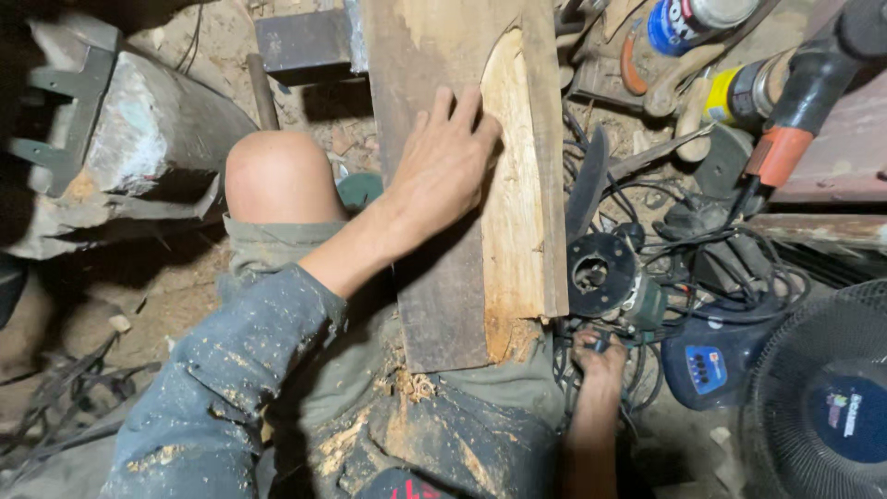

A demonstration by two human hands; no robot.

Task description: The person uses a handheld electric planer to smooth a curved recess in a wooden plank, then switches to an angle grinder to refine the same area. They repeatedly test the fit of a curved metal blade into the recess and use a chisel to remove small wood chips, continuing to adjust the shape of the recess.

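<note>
Left hand [443,171] lies open, flat on wooden plank [467,185] resting across the lap. Right hand [599,359] grips router [610,277] on the floor beside plank's right edge. Judgement: keep palm pressure firm, clear the cables [730,268].

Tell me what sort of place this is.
Probably a small woodworking shop: the left hand presses a rough plank, the right hand reaches a router, and a grinder lies nearby.

Left hand [448,166] flat, fingers spread; right hand [599,356] curled low.
</note>
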